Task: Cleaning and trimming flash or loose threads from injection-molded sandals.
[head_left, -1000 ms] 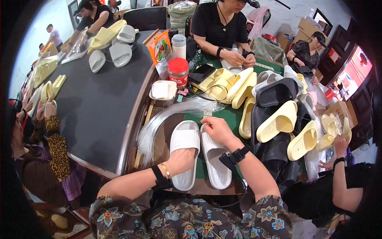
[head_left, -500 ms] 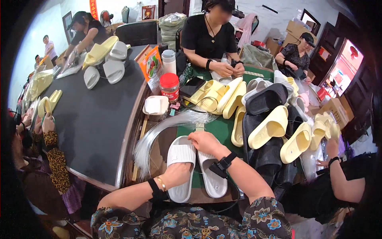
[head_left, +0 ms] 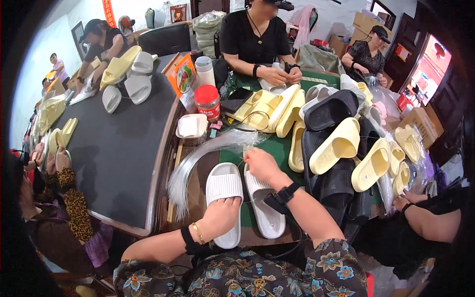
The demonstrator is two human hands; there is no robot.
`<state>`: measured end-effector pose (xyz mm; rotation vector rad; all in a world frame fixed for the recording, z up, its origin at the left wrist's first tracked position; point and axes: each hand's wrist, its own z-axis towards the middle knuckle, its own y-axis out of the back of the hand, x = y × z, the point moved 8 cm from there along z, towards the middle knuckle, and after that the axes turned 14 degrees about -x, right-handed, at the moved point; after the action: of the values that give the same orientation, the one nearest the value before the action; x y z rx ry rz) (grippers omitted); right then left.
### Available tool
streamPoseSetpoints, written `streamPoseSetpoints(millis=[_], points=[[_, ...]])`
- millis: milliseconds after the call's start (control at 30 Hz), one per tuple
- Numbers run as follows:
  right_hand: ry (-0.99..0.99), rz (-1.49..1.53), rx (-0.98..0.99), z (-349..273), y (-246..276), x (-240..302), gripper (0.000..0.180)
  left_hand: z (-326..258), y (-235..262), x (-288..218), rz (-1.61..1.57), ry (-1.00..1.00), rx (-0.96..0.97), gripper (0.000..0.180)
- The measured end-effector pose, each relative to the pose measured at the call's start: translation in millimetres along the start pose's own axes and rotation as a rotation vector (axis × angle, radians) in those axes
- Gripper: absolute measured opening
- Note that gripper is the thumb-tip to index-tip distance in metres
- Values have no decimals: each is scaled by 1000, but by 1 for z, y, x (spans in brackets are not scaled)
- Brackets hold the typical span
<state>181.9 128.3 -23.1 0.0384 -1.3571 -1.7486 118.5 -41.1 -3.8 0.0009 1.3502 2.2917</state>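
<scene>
Two pale grey-white slide slippers lie side by side in front of me, toes away. My left hand (head_left: 221,218) is closed at the rear edge of the ribbed strap of the left slipper (head_left: 229,239), its fingertips partly hidden there. Over the front of the right slipper (head_left: 269,223), my right hand (head_left: 263,164) is held in a pinch, raised a little above the strap. A faint thin strand shows near those fingers, but what they hold is too fine to make out. Beyond the slippers a bundle of clear plastic strands (head_left: 190,171) curves across the table.
Yellow slippers (head_left: 335,146) and black slippers (head_left: 331,110) are piled at my right. A red-lidded jar (head_left: 207,101) and a white tub (head_left: 192,126) stand ahead left. Co-workers sit opposite and at both sides. A dark table (head_left: 123,168) adjoins on the left.
My right hand has lifted off the slippers and moved slightly right and away from me. My left hand stays at the left slipper's strap, its fingers now showing more.
</scene>
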Motion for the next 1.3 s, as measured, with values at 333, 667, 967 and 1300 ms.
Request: streamPoseSetpoints(millis=[333, 667, 967, 1300], points=[[-140, 547, -267, -15, 29, 8, 7, 82, 9, 66, -364, 269, -586, 15], [-410, 778, -285, -25, 4, -28, 13, 64, -60, 97, -1012, 819, -225, 18], [-280, 667, -328, -23, 19, -9, 13, 64, -59, 100, -1147, 867, -330, 18], [-211, 577, -358, -25, 24, 0, 11, 60, -60, 98, -1046, 911, -251, 15]])
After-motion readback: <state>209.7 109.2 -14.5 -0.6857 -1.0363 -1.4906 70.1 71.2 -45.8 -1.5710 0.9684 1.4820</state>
